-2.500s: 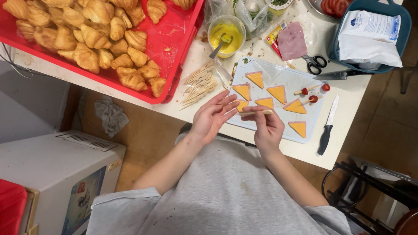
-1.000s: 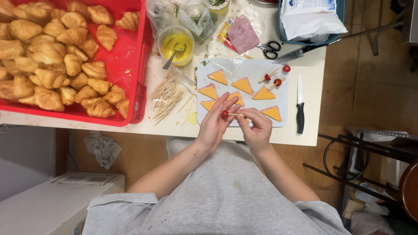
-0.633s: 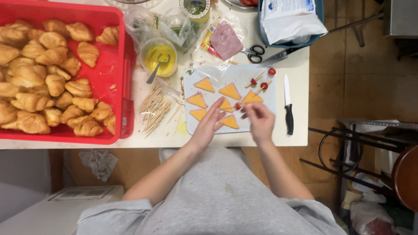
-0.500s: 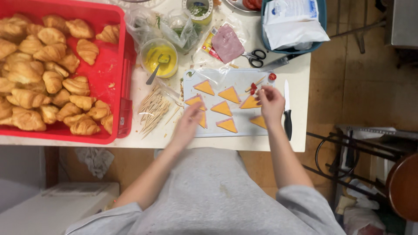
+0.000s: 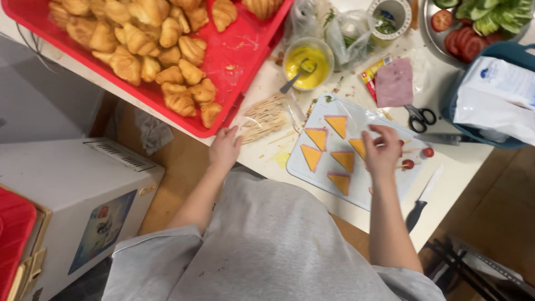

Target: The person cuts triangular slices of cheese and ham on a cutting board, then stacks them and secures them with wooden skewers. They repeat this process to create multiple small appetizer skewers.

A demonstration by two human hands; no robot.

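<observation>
While the open left hand reaches for the toothpicks beside the cutting board, the right hand pinches a tomato skewer; I think more skewering comes next.

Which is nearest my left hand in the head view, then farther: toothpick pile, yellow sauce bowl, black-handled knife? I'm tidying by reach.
1. toothpick pile, just right of the left hand, at its fingertips.
2. yellow sauce bowl, up the table, beyond the picks.
3. black-handled knife, far right, past the cutting board.
</observation>
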